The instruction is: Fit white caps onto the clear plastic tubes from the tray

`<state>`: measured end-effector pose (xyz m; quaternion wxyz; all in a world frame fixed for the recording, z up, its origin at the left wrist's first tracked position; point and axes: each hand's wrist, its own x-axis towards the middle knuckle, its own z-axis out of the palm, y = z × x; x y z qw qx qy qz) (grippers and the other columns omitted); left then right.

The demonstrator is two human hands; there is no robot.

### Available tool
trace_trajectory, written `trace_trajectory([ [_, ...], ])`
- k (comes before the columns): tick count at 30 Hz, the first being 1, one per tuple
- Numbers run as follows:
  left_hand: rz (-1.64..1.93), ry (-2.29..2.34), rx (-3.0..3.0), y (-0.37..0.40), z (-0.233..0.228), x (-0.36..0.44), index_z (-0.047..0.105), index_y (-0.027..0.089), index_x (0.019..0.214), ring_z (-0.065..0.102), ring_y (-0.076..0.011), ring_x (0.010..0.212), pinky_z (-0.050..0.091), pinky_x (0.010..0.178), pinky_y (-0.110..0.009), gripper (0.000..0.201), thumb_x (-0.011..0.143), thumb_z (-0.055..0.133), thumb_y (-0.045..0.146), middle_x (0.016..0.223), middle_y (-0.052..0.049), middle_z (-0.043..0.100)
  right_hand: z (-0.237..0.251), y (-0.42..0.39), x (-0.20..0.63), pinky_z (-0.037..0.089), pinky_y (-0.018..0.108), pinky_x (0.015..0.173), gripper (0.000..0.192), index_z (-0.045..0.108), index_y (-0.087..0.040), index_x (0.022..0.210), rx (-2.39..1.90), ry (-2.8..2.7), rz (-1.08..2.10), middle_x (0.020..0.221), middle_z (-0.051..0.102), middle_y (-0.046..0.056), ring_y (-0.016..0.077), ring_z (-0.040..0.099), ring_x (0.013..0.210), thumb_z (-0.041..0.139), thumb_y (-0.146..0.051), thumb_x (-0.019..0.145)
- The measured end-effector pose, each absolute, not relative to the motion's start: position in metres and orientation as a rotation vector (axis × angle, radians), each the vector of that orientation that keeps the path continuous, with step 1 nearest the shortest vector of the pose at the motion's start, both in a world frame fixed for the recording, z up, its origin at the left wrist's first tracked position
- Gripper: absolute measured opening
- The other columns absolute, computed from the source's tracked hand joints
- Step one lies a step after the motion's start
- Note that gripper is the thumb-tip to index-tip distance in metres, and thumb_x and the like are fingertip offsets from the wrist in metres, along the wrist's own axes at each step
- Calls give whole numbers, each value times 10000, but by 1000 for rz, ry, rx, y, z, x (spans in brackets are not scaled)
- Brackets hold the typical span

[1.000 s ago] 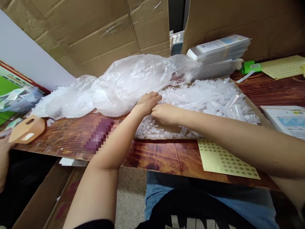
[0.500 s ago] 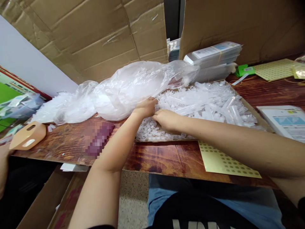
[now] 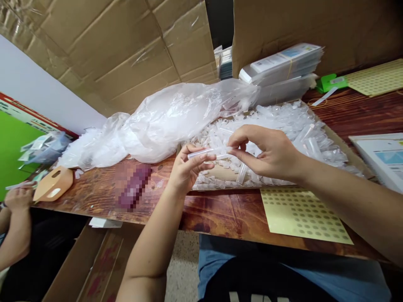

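A clear plastic tube (image 3: 203, 153) lies nearly level across the fingers of my left hand (image 3: 187, 167), which is closed on it with the thumb along its side. My right hand (image 3: 264, 149) pinches at the tube's right end, on what looks like a small translucent cap (image 3: 227, 149); the fingertips partly hide it. Below and behind both hands is a shallow cardboard tray (image 3: 348, 153). Small translucent caps (image 3: 217, 182) lie along its near and left part, and a heap of clear tubes (image 3: 311, 144) fills its right part.
A large clear plastic bag (image 3: 163, 121) stretches behind my left hand. Yellow sticker sheets (image 3: 302, 214), banded stacks of printed packets (image 3: 283, 69) and a blurred purple item (image 3: 135, 186) lie on the wooden table (image 3: 220, 209). Another person's hand (image 3: 19, 197) is beside an orange holder (image 3: 53, 184) at left.
Both hands have lifted out of the tray's caps toward me. A clear tube now shows between them, held by the left hand, with the right hand at its end.
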<state>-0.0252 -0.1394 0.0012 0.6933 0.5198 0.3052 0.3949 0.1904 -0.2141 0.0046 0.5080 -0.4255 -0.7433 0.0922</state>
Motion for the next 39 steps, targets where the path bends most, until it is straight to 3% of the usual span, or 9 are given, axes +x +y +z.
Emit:
trace_trajectory([
  [9, 937, 769, 783, -187, -18, -28, 668, 183, 855, 793, -135, 701, 607, 567, -111, 553, 492, 1063, 314, 712, 40, 760, 16, -233, 189, 549, 336, 736, 156, 611, -265, 871, -909, -1880, 391, 878, 731, 24, 190, 700, 809, 536, -204, 992],
  [13, 915, 715, 742, -196, -26, -33, 684, 197, 870, 802, -153, 744, 623, 578, -131, 430, 610, 1010, 303, 755, 20, 773, 17, -235, 190, 522, 304, 744, 174, 622, -246, 905, -881, -1954, 358, 896, 723, 24, 170, 680, 813, 512, -165, 1013],
  [17, 915, 645, 797, -206, -33, -36, 684, 187, 894, 817, -194, 801, 643, 593, -153, 346, 711, 965, 275, 787, -6, 770, 12, -238, 185, 454, 273, 682, 245, 615, -180, 865, -759, -2103, 206, 786, 642, 33, 151, 562, 716, 455, -91, 1028],
  [20, 970, 612, 809, -214, -35, -38, 693, 176, 888, 820, -216, 796, 652, 577, -167, 357, 698, 982, 266, 805, -13, 774, 13, -241, 181, 445, 268, 680, 268, 607, -158, 848, -725, -2148, 90, 798, 625, 53, 157, 531, 733, 432, -45, 1017],
  [24, 1029, 619, 774, -219, -40, -41, 689, 174, 876, 821, -205, 804, 652, 579, -158, 374, 680, 994, 268, 930, -20, 811, 14, -242, 179, 478, 279, 729, 260, 570, -187, 849, -761, -2134, 159, 849, 648, 68, 172, 585, 797, 433, -59, 1028],
  [29, 1045, 640, 750, -224, -51, -45, 684, 187, 880, 817, -212, 772, 658, 590, -184, 375, 690, 993, 280, 828, -26, 789, 13, -244, 173, 468, 270, 700, 280, 554, -194, 830, -747, -2161, 206, 795, 634, 46, 160, 585, 744, 427, -46, 1031],
  [34, 1013, 674, 894, -231, -60, -49, 625, 172, 890, 818, -242, 808, 694, 658, -298, 401, 734, 965, 317, 925, -41, 799, 15, -256, 170, 418, 271, 636, 332, 590, -182, 808, -811, -2286, 171, 757, 595, 25, 153, 530, 679, 407, 42, 972],
  [36, 947, 686, 1016, -234, -63, -52, 611, 172, 934, 804, -223, 755, 691, 689, -336, 372, 812, 909, 359, 870, -45, 795, 13, -259, 168, 411, 274, 633, 343, 613, -177, 825, -847, -2345, 290, 761, 603, 19, 153, 541, 677, 416, 86, 926],
  [39, 865, 653, 1091, -237, -67, -58, 599, 179, 974, 705, -138, 574, 636, 619, -287, 338, 892, 834, 409, 755, -22, 762, 6, -256, 167, 413, 270, 660, 332, 643, -165, 861, -871, -2397, 531, 788, 632, 27, 153, 564, 707, 455, 108, 883],
])
